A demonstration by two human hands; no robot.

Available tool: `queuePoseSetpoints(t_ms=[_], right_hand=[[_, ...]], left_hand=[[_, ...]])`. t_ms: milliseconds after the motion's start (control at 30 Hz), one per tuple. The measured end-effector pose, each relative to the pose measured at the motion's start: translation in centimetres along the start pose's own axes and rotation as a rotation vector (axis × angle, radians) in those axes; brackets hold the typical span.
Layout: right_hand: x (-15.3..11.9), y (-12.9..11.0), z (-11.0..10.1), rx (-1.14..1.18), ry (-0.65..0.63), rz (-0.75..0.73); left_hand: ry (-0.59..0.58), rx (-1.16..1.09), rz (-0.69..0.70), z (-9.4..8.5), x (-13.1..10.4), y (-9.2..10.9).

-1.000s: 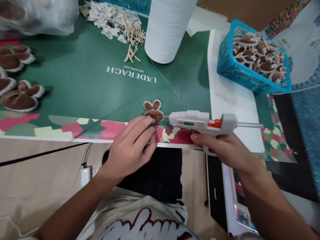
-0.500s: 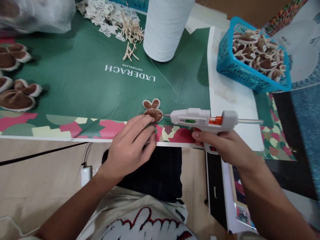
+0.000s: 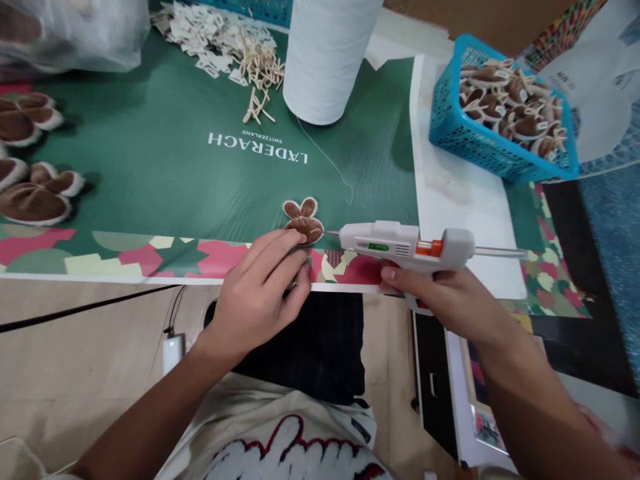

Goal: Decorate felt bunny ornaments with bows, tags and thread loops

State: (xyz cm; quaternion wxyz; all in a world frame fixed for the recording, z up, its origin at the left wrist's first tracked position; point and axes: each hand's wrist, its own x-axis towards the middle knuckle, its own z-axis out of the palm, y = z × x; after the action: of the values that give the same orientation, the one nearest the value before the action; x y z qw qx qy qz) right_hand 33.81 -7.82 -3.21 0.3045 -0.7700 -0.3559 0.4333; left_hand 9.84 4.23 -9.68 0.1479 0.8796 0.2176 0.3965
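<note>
A small brown rabbit-shaped fabric piece [image 3: 301,209] with a fuzzy white rim lies on the green printed sheet, near its front edge. My left hand [image 3: 263,287] is at its lower left, fingers curled and a fingertip pressing on the piece; a small shiny bit shows between the lower fingers, too little to name. In my right hand [image 3: 450,293] is a white glue gun [image 3: 383,239] with an orange part and a clear glue stick out of its back. Its thin nozzle points left, close by the rabbit's right edge; whether they touch I cannot tell.
A large white thread cone [image 3: 327,63] stands behind, its thread trailing. Labels [image 3: 200,33] and beige cord bows [image 3: 257,67] are piled beside it. A blue basket [image 3: 480,143] of finished-looking brown pieces stands right. More brown pieces [image 3: 33,200] and a plastic bag [image 3: 95,37] are left.
The glue gun has dropped slightly toward me, and its nozzle sits a little farther off the rabbit piece. My left hand stays in place on it. The whole view has shifted slightly.
</note>
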Motion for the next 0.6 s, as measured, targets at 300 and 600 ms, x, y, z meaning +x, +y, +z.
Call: queuePoseSetpoints(t_ms=[300,600], right_hand=[[-0.6,-1.4,0.7,0.109,-0.02,0.009],[3.7,0.5,-4.0,0.315,0.13,0.14]], left_hand=[[0.006,-0.03,0.0,0.0,0.0,0.0],[-0.041,-0.001,-0.064,-2.0,0.5,-0.8]])
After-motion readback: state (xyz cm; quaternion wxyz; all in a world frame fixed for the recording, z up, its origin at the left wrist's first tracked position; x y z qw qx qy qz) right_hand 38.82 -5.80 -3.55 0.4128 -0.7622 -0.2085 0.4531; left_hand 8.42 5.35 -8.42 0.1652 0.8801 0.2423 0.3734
